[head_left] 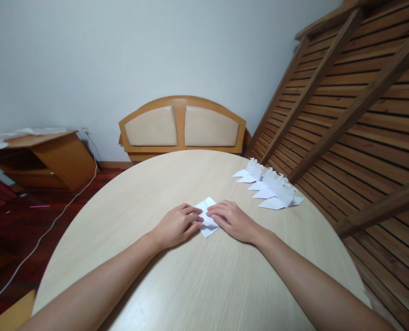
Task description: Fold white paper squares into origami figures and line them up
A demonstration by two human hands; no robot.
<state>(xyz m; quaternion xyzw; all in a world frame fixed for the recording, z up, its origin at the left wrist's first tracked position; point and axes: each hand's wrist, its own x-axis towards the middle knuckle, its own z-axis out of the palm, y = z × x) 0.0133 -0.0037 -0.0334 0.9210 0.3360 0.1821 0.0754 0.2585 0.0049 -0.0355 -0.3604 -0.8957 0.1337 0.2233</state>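
Observation:
A small white sheet of folded paper [208,220] lies on the table in front of me, one corner pointing away and one towards me. My left hand [179,224] rests at its left side with fingers closed together on the edge. From the right, my right hand [234,220] has its fingers bent over the opposite edge. Both hands touch the paper, and the fingertips cover part of its folds. Several white folded paper figures [276,189], with upright points and flat pointed bases, stand in a row at the table's far right.
The round light-wood table [149,184] has a curved edge. Behind it stands a headboard [181,148] with cream panels. A slatted wooden frame [373,138] leans along the right. At left are a low wooden cabinet [64,161] and a white cable [52,225] on the floor.

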